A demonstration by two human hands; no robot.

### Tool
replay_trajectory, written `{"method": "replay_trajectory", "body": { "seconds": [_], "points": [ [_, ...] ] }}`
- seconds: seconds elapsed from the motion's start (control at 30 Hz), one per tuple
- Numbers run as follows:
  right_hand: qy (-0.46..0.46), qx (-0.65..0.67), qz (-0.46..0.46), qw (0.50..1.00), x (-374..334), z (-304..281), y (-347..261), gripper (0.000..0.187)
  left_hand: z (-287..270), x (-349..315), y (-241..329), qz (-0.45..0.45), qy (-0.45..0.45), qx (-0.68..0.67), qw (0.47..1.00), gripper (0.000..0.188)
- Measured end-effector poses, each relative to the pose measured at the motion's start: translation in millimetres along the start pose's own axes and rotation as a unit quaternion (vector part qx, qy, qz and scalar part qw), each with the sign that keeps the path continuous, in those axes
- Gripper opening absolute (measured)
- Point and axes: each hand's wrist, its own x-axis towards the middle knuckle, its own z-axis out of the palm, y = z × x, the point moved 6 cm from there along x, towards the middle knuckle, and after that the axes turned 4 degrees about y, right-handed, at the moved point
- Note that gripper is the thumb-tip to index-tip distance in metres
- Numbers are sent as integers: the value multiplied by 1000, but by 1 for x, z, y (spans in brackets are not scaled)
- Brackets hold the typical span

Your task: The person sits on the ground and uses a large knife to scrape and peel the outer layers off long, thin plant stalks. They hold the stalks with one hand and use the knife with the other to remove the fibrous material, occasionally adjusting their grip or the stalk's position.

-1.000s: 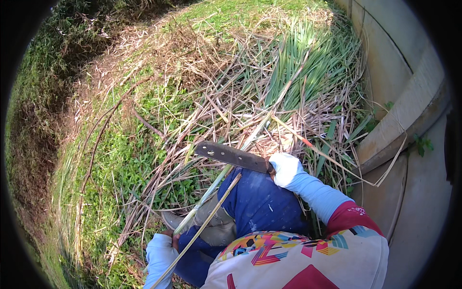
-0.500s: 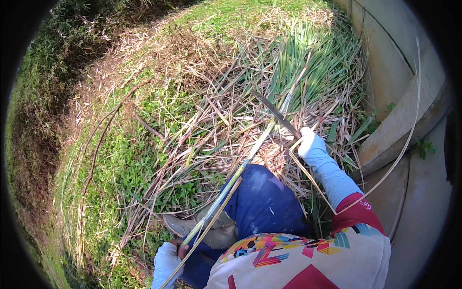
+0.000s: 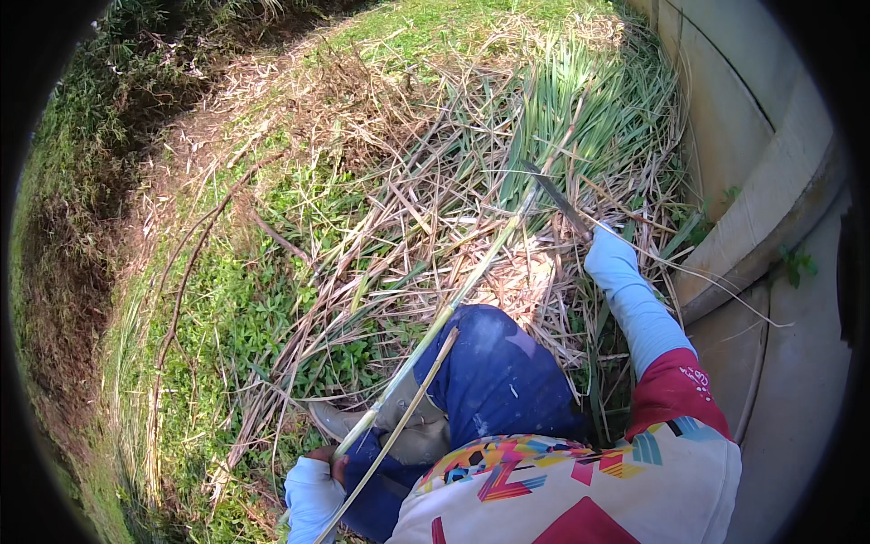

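In my left hand [image 3: 319, 480], low at the left, the lower end of a long pale green stalk [image 3: 435, 326] is gripped. The stalk slants up and to the right across my bent knee. My right hand [image 3: 605, 247] is closed round the handle of a dark-bladed machete [image 3: 559, 201], its blade pointing up and left by the stalk's upper part; whether the two touch I cannot tell. Beside the green stalk, a thin dry yellow stalk [image 3: 403, 422] runs down past my left hand. A thin pale dry strip [image 3: 707, 276] stretches out to the right of my right hand.
Cut dry stalks and leaves [image 3: 399, 236] litter the ground ahead, with a heap of long green leaves [image 3: 580, 118] beyond. A curved concrete wall [image 3: 752, 208] rises on the right. Low green plants [image 3: 227, 317] and a bent brown branch [image 3: 186, 281] lie to the left.
My right hand and the machete have moved a little up and to the right. A dry strip that hung bent by my right arm now lies out straighter toward the wall.
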Motion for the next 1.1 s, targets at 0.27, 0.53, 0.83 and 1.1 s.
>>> {"method": "replay_trajectory", "body": {
  "seconds": [0.27, 0.53, 0.83, 1.1],
  "points": [
    [-106, -17, -246, 963, -100, 29, -91, 29, 17, -8, -13, -34, -53, -24, 998, 22],
    [-8, 28, 11, 1000, -11, 20, -41, 30, 16, -36, -9, -54, -119, -214, 968, 23],
    [-103, -15, -77, 992, -59, 28, -62, 19, 56, -45, -49, -168, -176, -365, 898, 26],
    [-116, -41, -136, 983, -76, 2, -71, 21, 48, -44, -23, -296, -169, -490, 802, 26]
  ]
}}
